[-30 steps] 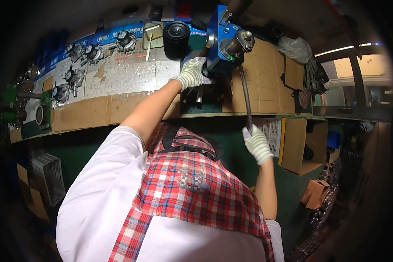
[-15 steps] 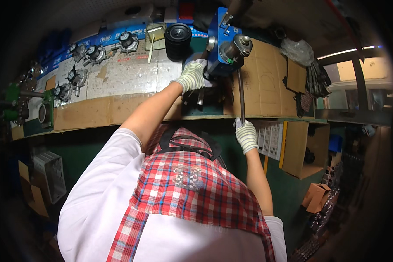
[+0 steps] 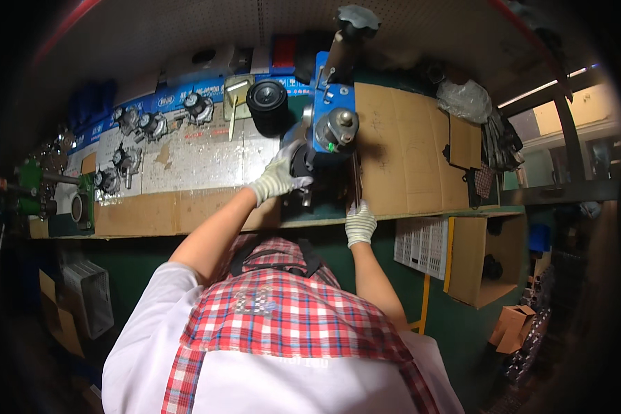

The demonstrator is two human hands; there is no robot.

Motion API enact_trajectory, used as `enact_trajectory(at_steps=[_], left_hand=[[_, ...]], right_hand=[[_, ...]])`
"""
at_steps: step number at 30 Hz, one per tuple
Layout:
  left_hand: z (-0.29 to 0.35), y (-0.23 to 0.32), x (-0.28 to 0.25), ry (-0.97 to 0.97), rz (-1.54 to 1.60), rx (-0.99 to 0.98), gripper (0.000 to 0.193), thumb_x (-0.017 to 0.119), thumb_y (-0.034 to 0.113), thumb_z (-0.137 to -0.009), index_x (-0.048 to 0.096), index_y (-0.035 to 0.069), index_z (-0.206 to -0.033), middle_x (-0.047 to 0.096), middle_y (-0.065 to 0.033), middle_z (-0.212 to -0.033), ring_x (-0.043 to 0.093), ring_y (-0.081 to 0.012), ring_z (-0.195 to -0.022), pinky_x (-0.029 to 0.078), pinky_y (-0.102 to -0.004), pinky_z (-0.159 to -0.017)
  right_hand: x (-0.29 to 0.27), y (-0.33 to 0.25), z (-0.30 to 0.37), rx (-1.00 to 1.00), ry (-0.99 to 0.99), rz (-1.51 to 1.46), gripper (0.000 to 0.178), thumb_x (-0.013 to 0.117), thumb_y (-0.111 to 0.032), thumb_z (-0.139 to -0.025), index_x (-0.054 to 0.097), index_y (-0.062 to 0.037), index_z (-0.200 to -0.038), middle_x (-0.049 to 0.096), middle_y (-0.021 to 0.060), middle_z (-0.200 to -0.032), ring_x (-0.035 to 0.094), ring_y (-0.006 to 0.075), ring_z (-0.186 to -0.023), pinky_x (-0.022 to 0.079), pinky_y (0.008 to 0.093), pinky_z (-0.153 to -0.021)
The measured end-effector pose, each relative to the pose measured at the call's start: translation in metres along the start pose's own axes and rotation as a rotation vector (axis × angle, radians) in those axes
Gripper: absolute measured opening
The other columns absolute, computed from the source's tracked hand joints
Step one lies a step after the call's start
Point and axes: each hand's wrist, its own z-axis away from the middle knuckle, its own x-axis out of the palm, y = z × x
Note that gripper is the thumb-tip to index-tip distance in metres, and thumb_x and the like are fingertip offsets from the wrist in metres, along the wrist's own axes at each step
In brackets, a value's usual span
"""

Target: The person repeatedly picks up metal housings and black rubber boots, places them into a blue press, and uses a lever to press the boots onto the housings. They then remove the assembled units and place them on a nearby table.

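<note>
A blue arbor press (image 3: 331,117) stands at the bench's front edge. My left hand (image 3: 276,176), in a striped work glove, curls around a dark part (image 3: 301,164) low beside the press head, thumb toward me. The head hides much of that part, so its kind cannot be made out. My right hand (image 3: 361,225), gloved alike, is closed on the lower end of the press's metal lever (image 3: 357,181), which points toward me at the bench edge. Left of the press sits a stack of black ribbed rings (image 3: 267,103).
Several metal gauge-topped fittings (image 3: 148,125) lie on the cardboard-covered bench (image 3: 207,164). A small tray (image 3: 239,90) with a brush stands behind. A green fixture (image 3: 84,201) is at the far left. Below the bench at right are a white crate (image 3: 422,241) and an open carton (image 3: 486,259).
My view has tilted, so the bench and press sit lower in it. The lever looks shorter, and my right hand is nearer the bench edge. My left thumb now shows beside the dark part.
</note>
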Motion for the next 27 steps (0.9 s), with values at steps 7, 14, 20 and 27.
enact_trajectory(at_steps=[7, 14, 20, 27], left_hand=[[0.017, -0.004, 0.009, -0.069, 0.848, -0.553, 0.079, 0.06, 0.054, -0.097, 0.033, 0.004, -0.152, 0.057, -0.0129, -0.118, 0.054, -0.022, -0.099, 0.051, -0.0369, -0.083], [-0.019, -0.006, 0.044, 0.093, 0.707, -0.447, 0.076, 0.067, 0.054, -0.092, 0.048, 0.002, -0.144, 0.059, -0.0188, -0.135, 0.055, -0.03, -0.123, 0.042, -0.0357, -0.106], [-0.036, 0.014, 0.04, 0.172, 0.466, -0.322, 0.066, 0.067, 0.048, -0.092, 0.057, -0.004, -0.132, 0.069, -0.0197, -0.119, 0.066, -0.0297, -0.112, 0.049, -0.0356, -0.097], [-0.001, 0.013, -0.041, -0.088, 0.406, -0.464, 0.059, 0.073, 0.041, -0.086, 0.065, -0.005, -0.122, 0.071, -0.0172, -0.11, 0.068, -0.0231, -0.094, 0.055, -0.0375, -0.085]], right_hand=[[0.028, 0.008, -0.014, 0.005, -0.009, -0.161, 0.035, 0.061, -0.03, -0.091, 0.063, -0.0079, -0.118, 0.071, 0.0224, -0.104, 0.067, 0.0442, -0.094, 0.053, 0.0551, -0.082], [-0.104, -0.018, 0.047, 0.014, -0.281, -0.16, 0.04, 0.056, -0.046, -0.097, 0.064, -0.01, -0.111, 0.07, 0.0249, -0.087, 0.066, 0.0472, -0.085, 0.053, 0.0552, -0.075], [-0.289, -0.064, 0.097, 0.092, -0.357, -0.959, 0.073, 0.069, -0.039, -0.096, 0.037, -0.0023, -0.15, 0.062, 0.0051, -0.081, 0.058, 0.0096, -0.064, 0.05, 0.0245, -0.055], [-0.236, -0.014, 0.112, 0.139, -0.398, -1.996, 0.103, 0.051, -0.083, -0.08, 0.041, -0.0064, -0.148, 0.067, 0.0216, -0.099, 0.07, 0.0301, -0.075, 0.062, 0.0431, -0.068]])
